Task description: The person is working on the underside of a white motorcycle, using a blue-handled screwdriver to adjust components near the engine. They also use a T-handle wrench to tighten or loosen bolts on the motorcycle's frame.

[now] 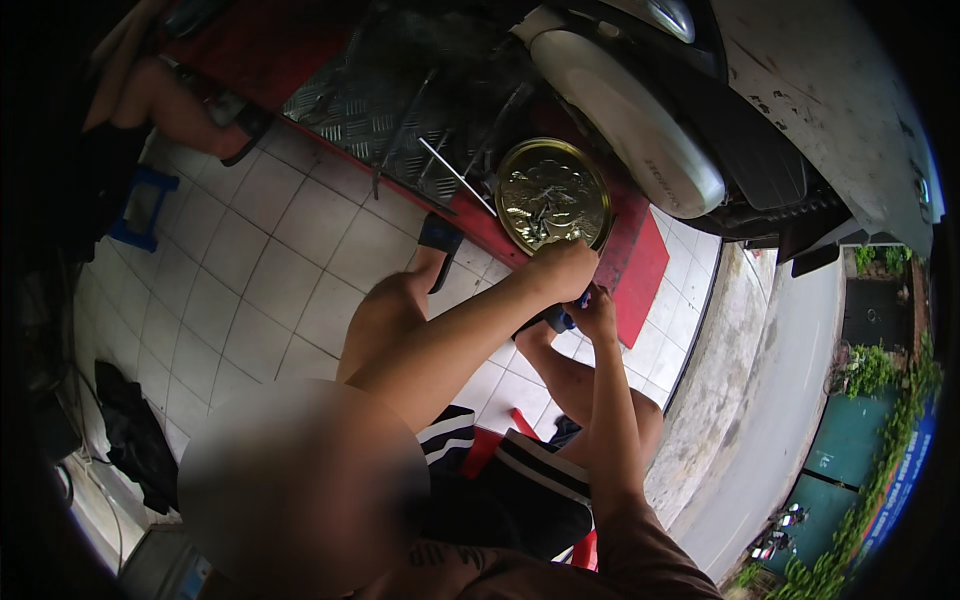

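My left hand (566, 268) is closed, back upward, at the near edge of a round gold-coloured tray (520, 172). Several small metal parts (545, 208) lie in that tray. Just below and to the right, my right hand (596, 316) is closed too, its fingers curled close to the left hand. A small dark blue thing (582, 300) shows between the two hands. Its kind is hidden by the fingers, and I cannot make out which hand grips it. A long thin metal rod (455, 174) lies left of the tray, slanting toward it.
The tray rests on a red platform (638, 285) with diamond-plate metal (360, 125). A motorbike's silver exhaust cover (630, 120) overhangs it at the upper right. Another person's leg (185, 115) and a blue stool (145, 208) are at far left. White floor tiles (280, 250) surround my feet.
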Demonstrator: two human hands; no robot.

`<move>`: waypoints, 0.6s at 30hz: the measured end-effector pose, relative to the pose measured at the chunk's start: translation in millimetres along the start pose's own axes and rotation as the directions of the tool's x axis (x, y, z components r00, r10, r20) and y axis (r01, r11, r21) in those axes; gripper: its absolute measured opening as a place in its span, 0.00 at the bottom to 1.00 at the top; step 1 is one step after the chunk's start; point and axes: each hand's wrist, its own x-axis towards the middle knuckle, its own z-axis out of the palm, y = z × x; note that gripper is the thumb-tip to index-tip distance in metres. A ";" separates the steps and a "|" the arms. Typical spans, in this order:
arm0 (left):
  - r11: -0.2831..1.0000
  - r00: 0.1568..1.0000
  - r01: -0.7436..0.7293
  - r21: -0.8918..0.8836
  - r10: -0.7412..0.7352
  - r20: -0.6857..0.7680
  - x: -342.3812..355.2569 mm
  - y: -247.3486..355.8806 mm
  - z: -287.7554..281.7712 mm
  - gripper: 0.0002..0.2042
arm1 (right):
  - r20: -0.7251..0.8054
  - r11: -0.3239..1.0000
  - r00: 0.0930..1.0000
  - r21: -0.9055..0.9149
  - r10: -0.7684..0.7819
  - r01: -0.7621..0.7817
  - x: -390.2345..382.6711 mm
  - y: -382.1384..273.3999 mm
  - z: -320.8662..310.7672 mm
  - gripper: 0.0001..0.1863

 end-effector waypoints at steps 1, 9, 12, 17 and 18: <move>1.000 0.999 -0.003 0.007 0.003 -0.047 0.4 -0.6 0.5 0.07 | 0.014 1.000 1.000 -0.010 0.022 -0.022 -0.1 -1.8 -1.8 0.29; 0.995 0.997 0.043 0.088 -0.048 0.060 0.9 2.6 -0.8 0.08 | 0.020 0.998 0.998 -0.001 0.065 -0.065 2.5 -0.8 -9.8 0.32; 0.992 0.994 0.042 0.119 -0.054 0.093 -0.7 7.5 -3.9 0.07 | 0.024 0.996 0.996 0.011 0.084 -0.084 2.8 -4.1 -12.7 0.31; 0.990 0.993 0.073 0.119 -0.083 0.081 -0.6 9.1 -1.7 0.08 | 0.038 0.998 0.998 0.051 0.046 -0.048 5.3 2.6 -12.2 0.30; 0.988 0.992 0.081 0.131 -0.092 0.084 0.1 8.1 -1.2 0.08 | 0.035 0.997 0.998 0.061 0.046 -0.048 5.7 1.4 -11.7 0.30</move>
